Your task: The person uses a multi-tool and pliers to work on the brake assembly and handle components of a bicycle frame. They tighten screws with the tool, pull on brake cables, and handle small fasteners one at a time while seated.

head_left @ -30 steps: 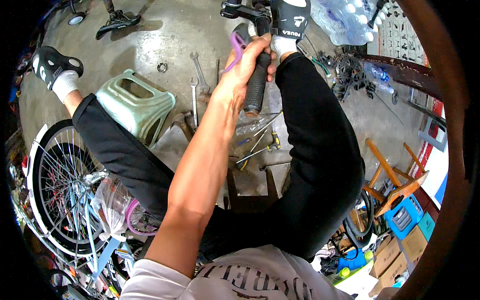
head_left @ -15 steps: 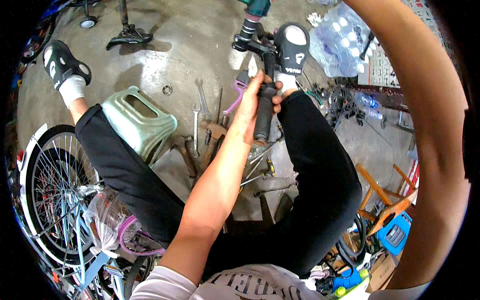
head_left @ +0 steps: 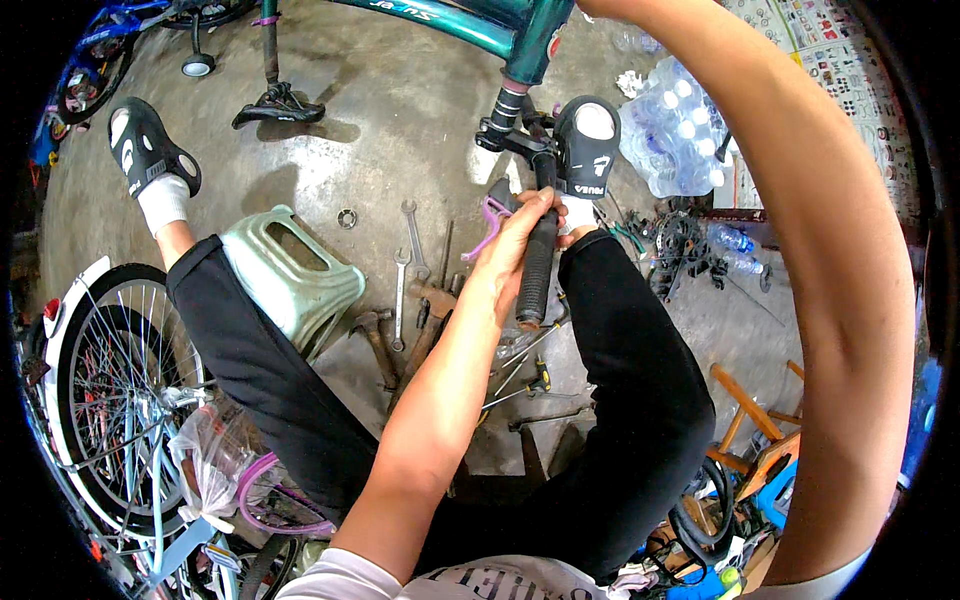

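My left hand is closed round the handlebar, just above its black ribbed grip; the fingers go partly behind the bar. A curved purple lever shows beside that hand. Above it, the black handlebar stem joins the head tube of a green bicycle frame, which stands upside down. The bicycle's black saddle rests on the floor to the left. My right arm reaches up past the top edge near the frame; its hand is out of the picture.
Between my legs lie wrenches, a hammer and screwdrivers. A pale green stool is beside my left leg, with a bicycle wheel further left. Wrapped plastic bottles and a wooden stool stand on the right.
The view has tilted upward, bringing more of the green frame into sight. My left hand stays on the handlebar, its fingers now less visible on the far side.
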`<state>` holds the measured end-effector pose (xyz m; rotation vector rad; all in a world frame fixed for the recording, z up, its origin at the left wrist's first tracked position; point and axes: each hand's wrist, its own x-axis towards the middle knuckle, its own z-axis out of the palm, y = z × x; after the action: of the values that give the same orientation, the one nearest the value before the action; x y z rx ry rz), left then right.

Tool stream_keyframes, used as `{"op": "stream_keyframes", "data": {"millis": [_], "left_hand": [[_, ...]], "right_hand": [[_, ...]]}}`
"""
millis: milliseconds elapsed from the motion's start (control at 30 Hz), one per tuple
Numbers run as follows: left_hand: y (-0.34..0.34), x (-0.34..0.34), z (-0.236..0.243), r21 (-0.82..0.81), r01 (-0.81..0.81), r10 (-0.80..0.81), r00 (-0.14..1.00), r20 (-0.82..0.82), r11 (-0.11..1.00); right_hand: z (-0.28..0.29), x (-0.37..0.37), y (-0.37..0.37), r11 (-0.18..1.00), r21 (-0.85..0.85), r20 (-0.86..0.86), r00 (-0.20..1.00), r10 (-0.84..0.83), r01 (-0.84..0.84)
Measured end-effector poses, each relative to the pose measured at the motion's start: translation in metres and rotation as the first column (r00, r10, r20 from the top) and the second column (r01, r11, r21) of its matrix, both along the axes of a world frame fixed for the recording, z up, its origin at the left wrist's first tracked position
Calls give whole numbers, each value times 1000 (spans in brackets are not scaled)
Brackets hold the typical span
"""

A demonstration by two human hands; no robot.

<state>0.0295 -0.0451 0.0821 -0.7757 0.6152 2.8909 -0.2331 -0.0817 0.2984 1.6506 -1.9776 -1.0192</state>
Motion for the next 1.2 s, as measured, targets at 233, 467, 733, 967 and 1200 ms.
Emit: {"op": "stream_keyframes", "data": {"millis": [233, 467, 733, 967, 1200], "left_hand": [[-22, -18, 11, -581, 199, -199, 978, 64, 789], [32, -3, -36, 352, -238, 301, 943, -139, 906], [-6, 63, 50, 140, 107, -120, 988, 93, 984], [-7, 22, 114, -553, 815, -390, 573, 721, 174], [5, 20, 98, -498, 793, -382, 607, 697, 350]], "right_hand": [[-9, -7, 6, 998, -59, -19, 1000, 19, -20], [-13, -10, -1, 994, -91, -23, 998, 54, -56], [-9, -7, 7, 997, -69, 31, 999, -35, 37], [-14, -4, 2, 989, -148, 107, 994, -12, 28], [-14, -12, 6, 979, -204, 101, 995, 28, -6]]}}
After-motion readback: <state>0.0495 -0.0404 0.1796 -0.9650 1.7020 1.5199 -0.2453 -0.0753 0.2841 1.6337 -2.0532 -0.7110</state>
